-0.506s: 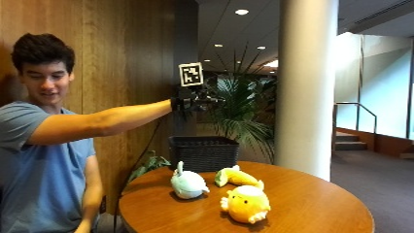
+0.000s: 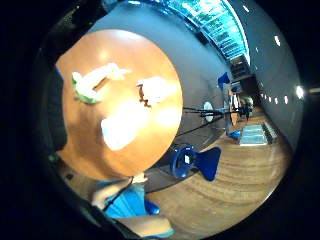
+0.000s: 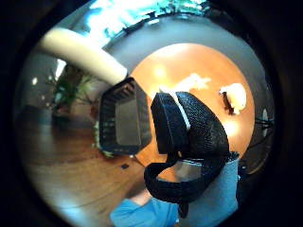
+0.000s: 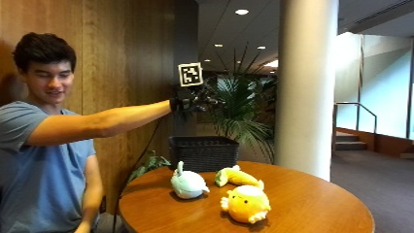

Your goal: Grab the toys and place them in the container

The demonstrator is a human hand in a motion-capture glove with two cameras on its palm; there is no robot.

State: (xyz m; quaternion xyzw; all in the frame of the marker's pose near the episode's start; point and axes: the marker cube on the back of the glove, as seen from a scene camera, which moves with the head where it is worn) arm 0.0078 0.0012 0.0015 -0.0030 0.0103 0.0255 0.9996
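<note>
Person seated at the table's near-left edge w/ right arm stretched out, gloved right hand (image 4: 194, 101) raised high, above the black basket container (image 4: 203, 152) and well clear of everything on the table (image 4: 323, 208). Grip state: can't tell; the hand is dark against the plant (image 4: 249, 111) behind it, and the thumb-side palm view shows mostly black strap, no fingers clearly. No toy shows by the palm in either palm view, so prob. nothing held, but that's a guess. Going left to right below the hand: container sits almost directly under it, at the table's far edge; the white toy (image 4: 187, 183) is below and slightly toward the person; the yellow-green toy (image 4: 236, 176) lies below and just beyond the hand's reach line; the yellow chick toy (image 4: 247, 204) is lowest and furthest toward the near-right. All 3 toys on the tabletop, none seen in the container, whose inside looks bare in the thumb-side view (image 3: 124, 119). Step in hand, as I read it: hand is between picks or at the start, no toy yet stowed. Next move calls for a long drop down to a toy, white one being nearest, fingers spread on approach, close round the soft body, lift, carry back over the basket, release.
</note>
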